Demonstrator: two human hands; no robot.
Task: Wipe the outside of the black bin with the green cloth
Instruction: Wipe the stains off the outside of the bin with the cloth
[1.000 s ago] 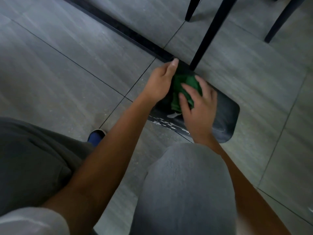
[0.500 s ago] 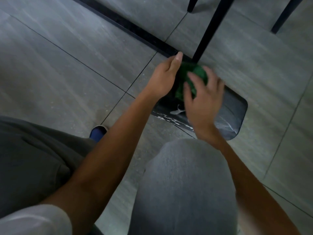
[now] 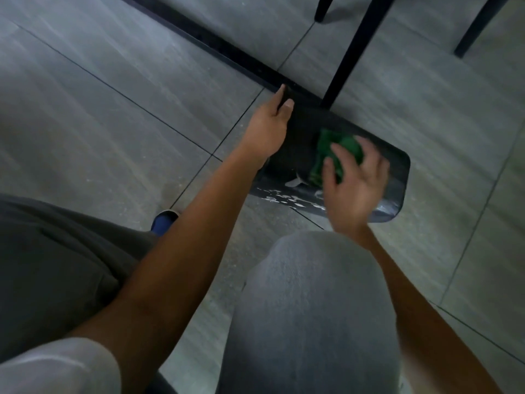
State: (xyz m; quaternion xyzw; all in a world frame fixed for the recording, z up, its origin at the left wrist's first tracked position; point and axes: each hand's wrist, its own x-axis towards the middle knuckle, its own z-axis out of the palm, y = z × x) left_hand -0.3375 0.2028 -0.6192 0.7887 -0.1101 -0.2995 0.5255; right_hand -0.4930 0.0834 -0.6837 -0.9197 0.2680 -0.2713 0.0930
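Note:
The black bin (image 3: 301, 143) lies on its side on the grey tiled floor, its flat side up, with pale marks along its near edge. My left hand (image 3: 268, 126) grips the bin's far left corner, fingers curled over the edge. My right hand (image 3: 355, 183) presses the crumpled green cloth (image 3: 338, 149) onto the bin's upper side with spread fingers. Part of the cloth shows beyond my fingertips; the rest is under my palm.
A black chair leg (image 3: 349, 52) stands on the floor just behind the bin, with two more legs (image 3: 480, 24) further back. A dark strip (image 3: 199, 35) runs across the tiles. My knees (image 3: 309, 308) and a blue shoe (image 3: 163, 221) are close in front.
My right hand has slid the green cloth from the bin's far left part toward the right along its upper side. My left hand has shifted to the bin's far left corner.

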